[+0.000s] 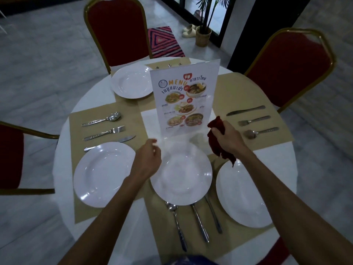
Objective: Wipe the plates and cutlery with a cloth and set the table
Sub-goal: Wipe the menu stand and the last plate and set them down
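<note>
My left hand (148, 161) grips the far left rim of a white plate (181, 176), which it holds above the near cutlery. My right hand (226, 136) is closed on a dark red cloth (217, 144) that hangs down beside the plate's right rim. Partly under this plate lie a spoon (176, 224) and two more pieces of cutlery (200, 222) on a tan placemat. A second white plate (104, 174) rests at the left, a third (242, 196) at the right, and a fourth (131, 81) at the far side.
A standing menu card (184, 96) occupies the middle of the round white table (267, 169). Spoon, fork and knife sets lie at the left (107, 129) and right (254, 121). Red chairs (116, 29) ring the table.
</note>
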A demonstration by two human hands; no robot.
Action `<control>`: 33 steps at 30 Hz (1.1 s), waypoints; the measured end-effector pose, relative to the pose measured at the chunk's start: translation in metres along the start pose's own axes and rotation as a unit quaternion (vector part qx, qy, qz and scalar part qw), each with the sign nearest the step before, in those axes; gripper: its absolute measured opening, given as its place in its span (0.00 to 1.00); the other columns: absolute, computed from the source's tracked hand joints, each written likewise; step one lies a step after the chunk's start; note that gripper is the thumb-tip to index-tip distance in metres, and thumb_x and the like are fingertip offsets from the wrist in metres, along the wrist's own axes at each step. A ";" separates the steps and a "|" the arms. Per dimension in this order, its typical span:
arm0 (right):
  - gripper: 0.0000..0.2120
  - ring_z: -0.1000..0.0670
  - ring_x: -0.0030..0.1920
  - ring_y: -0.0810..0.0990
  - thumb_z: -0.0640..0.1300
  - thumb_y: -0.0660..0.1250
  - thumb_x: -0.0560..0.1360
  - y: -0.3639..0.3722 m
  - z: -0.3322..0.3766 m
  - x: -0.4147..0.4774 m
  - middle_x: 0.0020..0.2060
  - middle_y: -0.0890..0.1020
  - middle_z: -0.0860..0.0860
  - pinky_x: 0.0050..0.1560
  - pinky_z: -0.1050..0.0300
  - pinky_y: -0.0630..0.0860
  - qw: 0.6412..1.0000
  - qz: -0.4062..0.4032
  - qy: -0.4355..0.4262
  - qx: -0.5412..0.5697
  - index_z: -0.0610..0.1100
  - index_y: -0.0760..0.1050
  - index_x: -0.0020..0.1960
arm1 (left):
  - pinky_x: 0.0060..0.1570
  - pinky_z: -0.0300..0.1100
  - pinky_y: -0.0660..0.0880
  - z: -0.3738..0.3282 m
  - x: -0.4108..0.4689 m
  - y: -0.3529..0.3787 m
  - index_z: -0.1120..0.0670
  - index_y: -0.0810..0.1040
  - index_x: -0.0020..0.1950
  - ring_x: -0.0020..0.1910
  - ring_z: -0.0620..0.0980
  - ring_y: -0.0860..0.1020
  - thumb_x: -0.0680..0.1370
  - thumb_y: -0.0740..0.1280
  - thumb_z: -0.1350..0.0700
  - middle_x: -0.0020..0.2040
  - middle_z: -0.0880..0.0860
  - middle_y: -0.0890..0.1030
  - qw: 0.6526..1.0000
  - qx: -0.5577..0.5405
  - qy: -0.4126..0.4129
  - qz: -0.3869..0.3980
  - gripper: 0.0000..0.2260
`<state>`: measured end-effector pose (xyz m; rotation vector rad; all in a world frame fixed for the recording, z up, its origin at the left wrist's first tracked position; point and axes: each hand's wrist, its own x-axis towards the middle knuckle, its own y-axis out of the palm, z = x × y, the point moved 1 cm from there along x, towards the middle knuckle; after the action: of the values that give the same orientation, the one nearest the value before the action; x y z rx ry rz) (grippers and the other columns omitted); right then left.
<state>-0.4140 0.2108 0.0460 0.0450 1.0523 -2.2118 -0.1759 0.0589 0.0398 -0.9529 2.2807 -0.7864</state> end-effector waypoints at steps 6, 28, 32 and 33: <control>0.14 0.44 0.48 0.78 0.48 0.54 0.86 0.033 -0.019 -0.031 0.53 0.81 0.42 0.46 0.50 0.74 0.986 0.090 0.050 -0.130 0.44 0.68 0.68 | 0.48 0.43 0.72 0.036 -0.046 0.014 0.59 0.77 0.56 0.48 0.53 0.78 0.82 0.60 0.56 0.52 0.55 0.80 0.964 0.194 -0.134 0.121 0.10; 0.13 0.44 0.40 0.84 0.37 0.68 0.79 -0.050 -0.046 -0.075 0.44 0.83 0.46 0.36 0.50 0.83 0.969 -0.116 0.128 0.178 0.49 0.73 0.61 | 0.49 0.56 0.82 -0.056 -0.027 0.025 0.45 0.74 0.55 0.49 0.57 0.82 0.77 0.65 0.59 0.52 0.54 0.83 0.982 -0.161 -0.022 0.097 0.11; 0.13 0.43 0.39 0.85 0.39 0.68 0.79 -0.080 -0.065 -0.064 0.42 0.84 0.47 0.36 0.50 0.84 0.959 -0.161 0.138 0.188 0.49 0.74 0.61 | 0.46 0.55 0.83 -0.101 -0.008 0.056 0.52 0.74 0.68 0.54 0.57 0.78 0.76 0.66 0.59 0.58 0.54 0.79 0.975 -0.187 -0.019 0.115 0.20; 0.13 0.42 0.40 0.86 0.39 0.69 0.79 -0.089 -0.069 -0.058 0.42 0.85 0.46 0.38 0.48 0.84 0.958 -0.169 0.140 0.187 0.48 0.74 0.62 | 0.42 0.52 0.84 -0.114 -0.001 0.065 0.52 0.73 0.69 0.54 0.56 0.78 0.76 0.66 0.59 0.57 0.52 0.78 0.974 -0.193 -0.014 0.116 0.21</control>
<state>-0.4388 0.3310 0.0767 0.3815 0.8148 -2.7559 -0.2793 0.1317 0.0736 -0.8272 2.5113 -0.2308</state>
